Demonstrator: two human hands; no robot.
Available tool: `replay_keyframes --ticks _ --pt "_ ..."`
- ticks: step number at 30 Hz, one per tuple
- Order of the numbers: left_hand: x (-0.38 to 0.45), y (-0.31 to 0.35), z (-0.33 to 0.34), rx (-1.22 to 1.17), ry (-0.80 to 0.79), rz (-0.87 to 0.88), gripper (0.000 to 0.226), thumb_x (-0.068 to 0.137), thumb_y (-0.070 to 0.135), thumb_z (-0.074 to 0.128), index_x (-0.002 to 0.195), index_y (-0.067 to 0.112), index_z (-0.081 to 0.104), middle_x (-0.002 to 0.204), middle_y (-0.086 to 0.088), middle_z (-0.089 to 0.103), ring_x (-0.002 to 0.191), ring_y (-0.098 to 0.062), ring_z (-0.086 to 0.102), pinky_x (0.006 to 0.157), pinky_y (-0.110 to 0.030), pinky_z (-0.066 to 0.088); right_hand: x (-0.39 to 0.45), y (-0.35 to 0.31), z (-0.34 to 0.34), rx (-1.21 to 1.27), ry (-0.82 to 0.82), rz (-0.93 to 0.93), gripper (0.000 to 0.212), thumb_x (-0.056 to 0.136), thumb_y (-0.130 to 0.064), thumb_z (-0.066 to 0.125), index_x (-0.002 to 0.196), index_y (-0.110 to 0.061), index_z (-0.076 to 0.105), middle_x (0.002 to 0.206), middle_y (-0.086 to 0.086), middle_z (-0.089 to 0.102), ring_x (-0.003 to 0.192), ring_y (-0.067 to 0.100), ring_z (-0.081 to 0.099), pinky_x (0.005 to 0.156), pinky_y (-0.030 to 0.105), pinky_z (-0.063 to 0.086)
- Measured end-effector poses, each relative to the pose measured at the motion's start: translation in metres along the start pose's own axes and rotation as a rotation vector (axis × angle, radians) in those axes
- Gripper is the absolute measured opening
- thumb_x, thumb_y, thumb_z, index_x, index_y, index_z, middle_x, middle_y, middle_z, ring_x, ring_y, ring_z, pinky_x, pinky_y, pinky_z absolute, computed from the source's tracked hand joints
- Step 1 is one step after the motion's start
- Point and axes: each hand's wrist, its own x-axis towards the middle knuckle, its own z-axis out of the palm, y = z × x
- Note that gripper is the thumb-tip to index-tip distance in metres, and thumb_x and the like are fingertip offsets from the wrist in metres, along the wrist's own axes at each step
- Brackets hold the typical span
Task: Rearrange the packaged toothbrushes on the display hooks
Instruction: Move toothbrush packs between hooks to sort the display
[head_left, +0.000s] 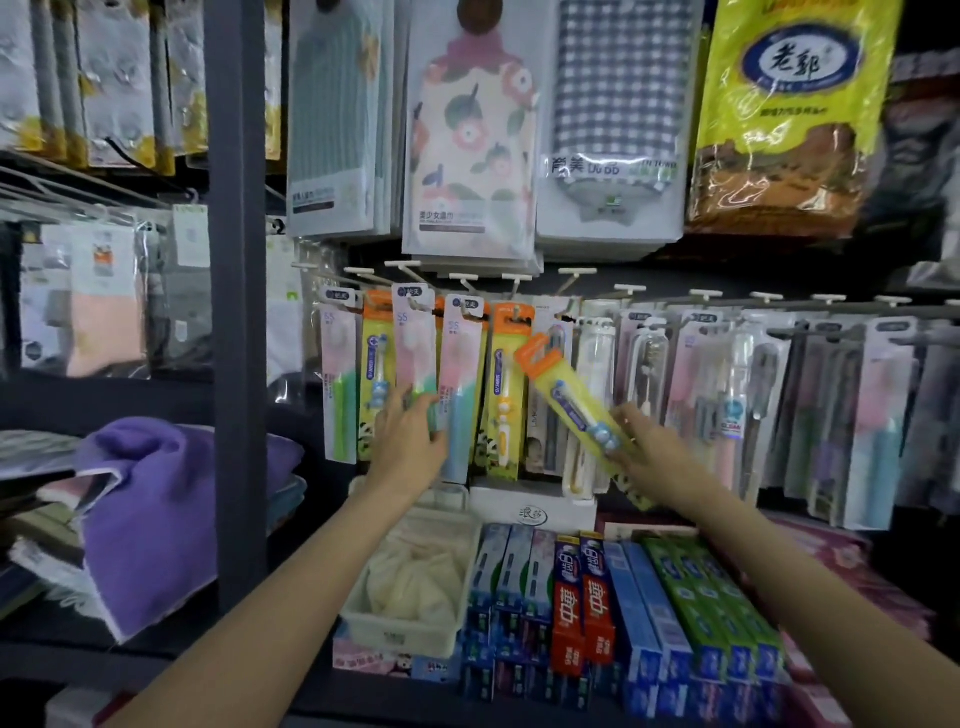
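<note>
Two red toothpaste boxes (582, 603) lie nearest, among blue and green ones; two hands work above them; the right hand (649, 457) grips a yellow toothbrush pack (571, 395) with orange top, tilted, off its hook; the left hand (410, 441) grasps a pink-and-green pack (457, 384) hanging on the display hooks (467, 278); two other yellow packs hang there.
</note>
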Motion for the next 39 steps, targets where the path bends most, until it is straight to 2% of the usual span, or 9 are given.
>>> replay_keyframes --ticks 6,11,16,19,22,25,28,33,39 --pt "0.003 -0.015 -0.018 0.008 0.081 0.051 0.041 0.084 0.001 0.052 0.123 0.011 0.056 0.137 -0.008 0.042 0.132 -0.024 0.032 0.109 -0.039 0.027 0.008 -0.047 0.026 0.046 -0.027 -0.249 0.049 0.096 -0.014 0.046 0.142 -0.020 0.029 0.096 0.013 0.064 0.070 0.019 0.051 0.055 0.030 0.038" --pt "-0.008 -0.040 -0.047 -0.040 0.168 -0.092 0.037 0.082 -0.003 0.052 0.118 0.006 0.058 0.129 -0.015 0.046 0.122 -0.032 0.040 0.101 -0.035 0.030 0.037 -0.121 0.035 0.131 -0.060 -0.352 0.057 0.095 -0.005 0.044 0.146 -0.024 0.027 0.099 0.014 0.062 0.068 0.023 0.050 0.056 0.031 0.034" --pt "-0.017 -0.060 -0.067 -0.047 0.182 -0.118 0.039 0.080 -0.006 0.050 0.117 0.005 0.058 0.125 -0.014 0.048 0.114 -0.030 0.049 0.094 -0.032 0.036 0.046 -0.175 0.054 0.446 -0.050 -0.204 0.054 0.094 -0.001 0.045 0.144 -0.017 0.032 0.140 0.008 0.047 0.120 0.026 0.049 0.078 0.023 0.041" --pt "-0.019 -0.063 -0.073 -0.062 0.179 -0.110 0.037 0.080 -0.005 0.051 0.116 0.006 0.058 0.124 -0.012 0.048 0.110 -0.028 0.053 0.092 -0.033 0.041 0.044 -0.189 0.074 0.639 0.032 -0.064 0.055 0.094 0.000 0.044 0.144 -0.019 0.031 0.137 0.006 0.048 0.103 0.019 0.053 0.067 0.015 0.038" --pt "-0.021 -0.065 -0.076 -0.087 0.177 -0.104 0.037 0.081 -0.004 0.050 0.115 0.006 0.058 0.123 -0.011 0.048 0.107 -0.028 0.056 0.091 -0.039 0.045 0.036 -0.193 0.093 0.770 0.139 0.012 0.048 0.095 -0.002 0.044 0.140 -0.018 0.035 0.126 0.005 0.053 0.101 0.017 0.053 0.081 0.027 0.043" --pt "-0.020 -0.065 -0.075 -0.094 0.164 -0.106 0.036 0.082 -0.002 0.050 0.117 0.008 0.057 0.123 -0.010 0.048 0.107 -0.027 0.056 0.091 -0.040 0.045 0.034 -0.191 0.098 0.760 0.147 0.018 0.038 0.096 -0.004 0.044 0.133 -0.012 0.040 0.126 0.007 0.053 0.117 0.022 0.050 0.089 0.028 0.041" --pt "-0.017 -0.063 -0.070 -0.090 0.157 -0.117 0.036 0.084 -0.002 0.048 0.118 0.007 0.056 0.124 -0.010 0.048 0.108 -0.027 0.055 0.091 -0.037 0.045 0.040 -0.176 0.093 0.659 0.175 -0.010 0.031 0.094 -0.009 0.049 0.126 -0.006 0.046 0.125 0.012 0.054 0.110 0.022 0.053 0.088 0.026 0.042" --pt "-0.011 -0.051 -0.054 -0.122 0.163 -0.062 0.034 0.084 -0.005 0.048 0.115 0.006 0.057 0.123 -0.012 0.048 0.101 -0.031 0.056 0.088 -0.039 0.046 0.050 -0.118 0.072 0.534 0.492 0.104 0.028 0.092 -0.006 0.052 0.119 -0.006 0.046 0.124 0.010 0.041 0.106 0.018 0.043 0.084 0.020 0.034" --pt "-0.008 -0.041 -0.034 -0.093 0.061 0.028 0.042 0.086 -0.006 0.046 0.122 0.012 0.054 0.137 -0.008 0.039 0.104 -0.020 0.052 0.079 -0.012 0.031 0.067 -0.077 0.081 0.543 0.218 0.302 0.053 0.084 -0.024 0.067 0.123 0.000 0.040 0.116 0.016 0.051 0.110 0.030 0.049 0.088 0.038 0.044"
